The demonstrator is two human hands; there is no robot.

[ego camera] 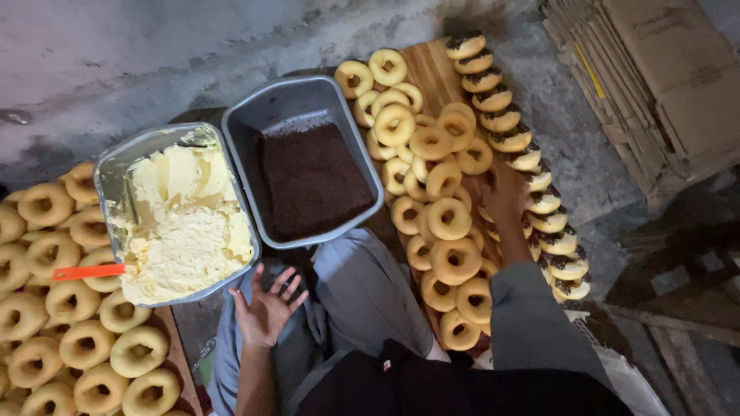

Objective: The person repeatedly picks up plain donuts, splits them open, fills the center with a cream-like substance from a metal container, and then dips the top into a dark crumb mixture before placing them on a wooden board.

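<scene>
Plain ring doughnuts [443, 204], pale golden with smooth crusts and clean round holes, piled loosely on a long wooden board [432, 65] at the right of the lap. Right hand [505, 192] stretched out over the far side of that pile, palm down, resting among the rings; fingers mostly hidden by the hand's own back and by the doughnuts, so cannot tell how far they are curled or whether any ring is gripped. Along the board's right edge, a neat overlapping row of finished doughnuts [532, 158], each topped with dark sprinkles over a pale layer.

Left hand [266, 308] held palm up above the grey trouser leg [362, 293], fingers spread wide apart and holding nothing, just below the corner of the nearer pan.

Two grey metal pans side by side on the floor ahead. Left pan [108, 166] heaped with pale yellow cream, an orange-handled spatula [89, 272] stuck into it at the left rim. Right pan [362, 154] partly filled with dark brown chocolate sprinkles, the far end bare.

At far left, another heap of plain doughnuts [77, 339].
</scene>
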